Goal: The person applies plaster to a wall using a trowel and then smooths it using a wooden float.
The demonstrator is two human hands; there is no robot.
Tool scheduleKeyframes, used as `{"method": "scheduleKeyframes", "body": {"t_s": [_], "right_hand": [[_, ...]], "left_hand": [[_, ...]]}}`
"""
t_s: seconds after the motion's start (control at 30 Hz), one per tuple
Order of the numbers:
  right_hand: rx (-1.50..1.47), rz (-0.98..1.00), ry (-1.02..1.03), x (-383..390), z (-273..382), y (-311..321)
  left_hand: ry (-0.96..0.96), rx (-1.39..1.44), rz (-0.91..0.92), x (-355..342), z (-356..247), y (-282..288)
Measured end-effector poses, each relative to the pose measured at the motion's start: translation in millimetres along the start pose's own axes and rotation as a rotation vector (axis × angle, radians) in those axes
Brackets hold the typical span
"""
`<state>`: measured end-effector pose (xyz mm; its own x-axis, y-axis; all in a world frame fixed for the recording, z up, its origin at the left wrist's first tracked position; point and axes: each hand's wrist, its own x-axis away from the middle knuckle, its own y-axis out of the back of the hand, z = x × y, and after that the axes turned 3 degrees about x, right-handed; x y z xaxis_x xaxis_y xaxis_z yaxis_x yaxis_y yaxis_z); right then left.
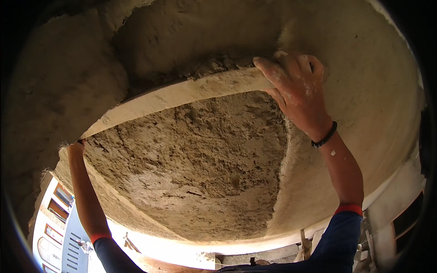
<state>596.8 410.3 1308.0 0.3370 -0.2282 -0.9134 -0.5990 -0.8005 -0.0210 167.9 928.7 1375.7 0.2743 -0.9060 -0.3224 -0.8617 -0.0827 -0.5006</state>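
Note:
A long, pale screed board (182, 95) spans the overhead surface, pressed against rough, wet mortar (205, 164). My right hand (298, 86), smeared with mortar and wearing a dark bracelet, grips the board's right end, thumb below and fingers over the upper edge. At the far left, my left hand (78, 144) holds the other end; most of its fingers are hidden behind the board and the plaster edge. Dark loose mortar (214, 67) has gathered along the board's upper edge.
Smoother plaster (355, 91) surrounds the rough patch on the right. A rounded plastered beam (63, 82) hangs at the left. Below are a building with windows (57, 209), a blue slatted panel (75, 248) and wooden pieces (307, 243) at the lower right.

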Motion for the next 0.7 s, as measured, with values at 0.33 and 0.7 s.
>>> {"method": "scheduleKeyframes", "body": {"t_s": [0.33,0.7], "right_hand": [[-0.103,0.236,-0.049,84.6,1.8,31.8],[-0.143,0.451,-0.08,242.4,40.5,47.7]], "left_hand": [[0.164,-0.072,-0.007,129.0,61.0,28.3],[0.301,0.069,0.001,225.3,217.6,108.3]]}}
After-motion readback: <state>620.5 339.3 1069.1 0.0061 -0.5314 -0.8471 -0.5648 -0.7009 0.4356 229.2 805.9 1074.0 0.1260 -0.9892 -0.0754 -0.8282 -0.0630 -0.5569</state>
